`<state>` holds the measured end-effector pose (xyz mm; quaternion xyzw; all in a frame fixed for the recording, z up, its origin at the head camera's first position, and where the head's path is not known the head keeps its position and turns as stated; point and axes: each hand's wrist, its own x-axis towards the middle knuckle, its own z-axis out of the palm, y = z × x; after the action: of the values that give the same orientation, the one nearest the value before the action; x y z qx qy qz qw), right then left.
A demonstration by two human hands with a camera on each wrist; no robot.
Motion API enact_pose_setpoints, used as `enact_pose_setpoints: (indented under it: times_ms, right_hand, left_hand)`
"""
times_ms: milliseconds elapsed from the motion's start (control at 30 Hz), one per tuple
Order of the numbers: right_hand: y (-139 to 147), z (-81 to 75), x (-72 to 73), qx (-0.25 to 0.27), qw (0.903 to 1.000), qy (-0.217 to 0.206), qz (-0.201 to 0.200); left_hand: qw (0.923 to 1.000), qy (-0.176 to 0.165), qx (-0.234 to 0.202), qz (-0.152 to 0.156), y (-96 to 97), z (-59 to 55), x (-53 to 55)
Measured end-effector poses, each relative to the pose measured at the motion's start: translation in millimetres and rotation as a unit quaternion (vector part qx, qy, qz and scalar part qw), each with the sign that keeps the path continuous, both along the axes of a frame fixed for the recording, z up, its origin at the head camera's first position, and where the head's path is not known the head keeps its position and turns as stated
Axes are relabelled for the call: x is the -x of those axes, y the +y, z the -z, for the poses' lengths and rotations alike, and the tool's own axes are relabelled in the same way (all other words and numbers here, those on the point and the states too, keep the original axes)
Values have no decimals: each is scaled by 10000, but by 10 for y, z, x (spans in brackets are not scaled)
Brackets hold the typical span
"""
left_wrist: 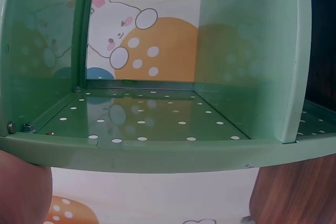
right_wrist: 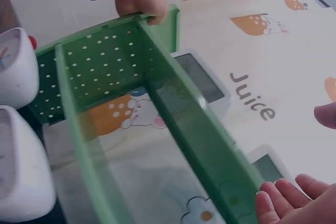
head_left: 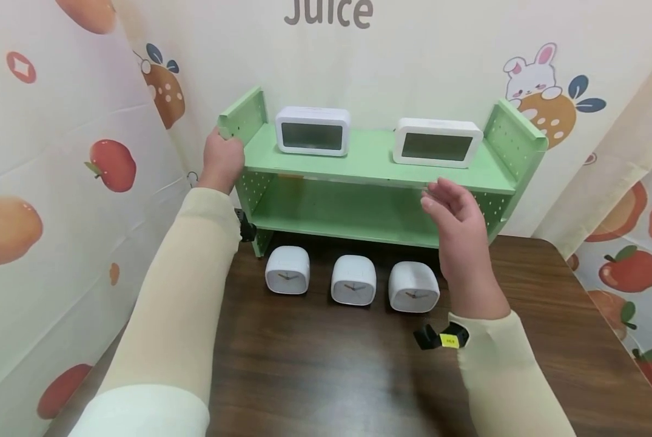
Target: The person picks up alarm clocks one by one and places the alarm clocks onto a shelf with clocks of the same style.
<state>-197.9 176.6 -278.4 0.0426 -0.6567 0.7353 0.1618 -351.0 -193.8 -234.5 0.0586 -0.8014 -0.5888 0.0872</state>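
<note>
A green two-tier metal shelf (head_left: pixel 347 209) with perforated side panels stands at the back of the table. My left hand (head_left: pixel 223 159) grips its left side panel at the front edge, near the upper board; part of that hand also shows beside the green edge (left_wrist: pixel 194 156) in the left wrist view. Held in front of the upper board's right part, my right hand (head_left: pixel 462 243) has relaxed fingers and nothing in it. Two white digital clocks, one on the left (head_left: pixel 313 131) and one on the right (head_left: pixel 438 143), stand on the upper board.
Three small white analog clocks, left (head_left: pixel 287 271), middle (head_left: pixel 353 280) and right (head_left: pixel 413 287), stand in a row on the dark wooden table (head_left: pixel 326 370), before the shelf. Fruit-printed curtains (head_left: pixel 58 182) hang behind and at both sides.
</note>
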Motion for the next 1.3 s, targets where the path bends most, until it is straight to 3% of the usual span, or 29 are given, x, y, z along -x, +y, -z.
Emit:
enact_pose_setpoints:
  times_ms: [200,333,467,600,800,1167,1300]
  right_hand:
    - [-8,283,-100,-14,9993,-160,344]
    - [-10,501,-137,-200,9959,-202,856]
    - [-17,762,-158,-433,9874,-25,1522]
    - [-6,1002,-178,-521,9793,204,1947]
    - [19,1294,-207,-875,9686,-62,2328]
    - [-10,1522,-161,-1361,9572,-1132,2289]
    - [-20,1565,-134,-1601,9530,-1323,2204]
  left_hand:
    - [10000,34,-65,41,-14,-2,-17]
    - [9999,70,-80,96,0,-23,-35]
    - [9998,136,-63,125,11,-30,-36]
    - [9997,184,-83,125,18,-27,-33]
    - [9999,100,-77,65,17,-28,-33]
    - [9999,91,-96,27,38,-44,-6]
    - [9999,84,-116,15,38,-32,10]
